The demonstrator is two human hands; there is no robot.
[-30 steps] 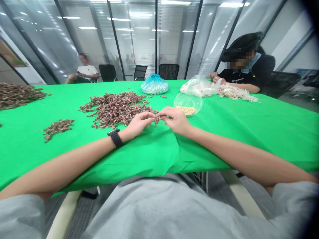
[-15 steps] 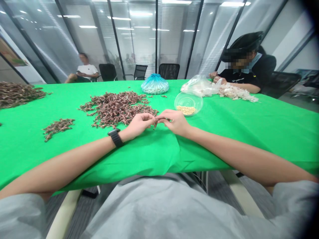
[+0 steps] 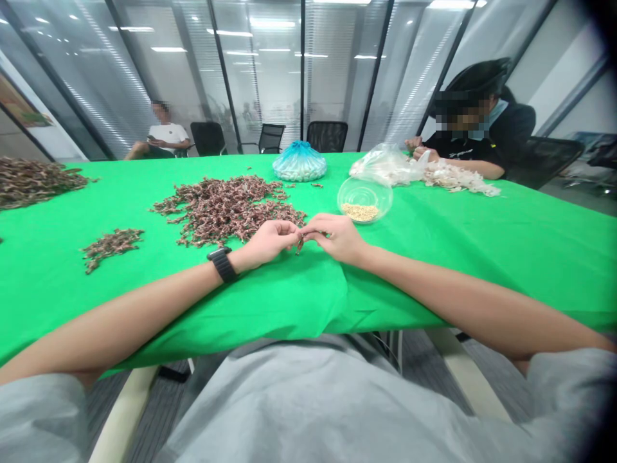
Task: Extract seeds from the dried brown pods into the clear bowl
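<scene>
The person's left hand [image 3: 270, 243] and right hand [image 3: 335, 239] are meeting just above the worktop [image 3: 434, 276], which is covered in green cloth. Their fingers [image 3: 290, 234] are pressed together, pinching a small brown dried piece [image 3: 299, 245] between both sets of fingertips. The hands are hovering beside the near edge of a large heap of similar brown pieces [image 3: 226, 211], with the left hand almost touching it. A black watch band [image 3: 222, 264] is wrapping the left wrist. Farther left, a smaller brown pile [image 3: 112, 241] and a bigger brown pile [image 3: 29, 183] are lying on the cloth. Beyond the right hand, a clear plastic bowl [image 3: 365, 199] is holding pale grains [image 3: 360, 212], and a blue bag of pale contents [image 3: 299, 163] is standing farther off. Across the worktop, a co-worker [image 3: 470, 122] is working with both hands [image 3: 419, 152] — just beside a clear plastic bag [image 3: 385, 166] and a spread of pale fragments [image 3: 456, 183]. Another person [image 3: 164, 136] is sitting far back, near black chairs [image 3: 328, 136].
</scene>
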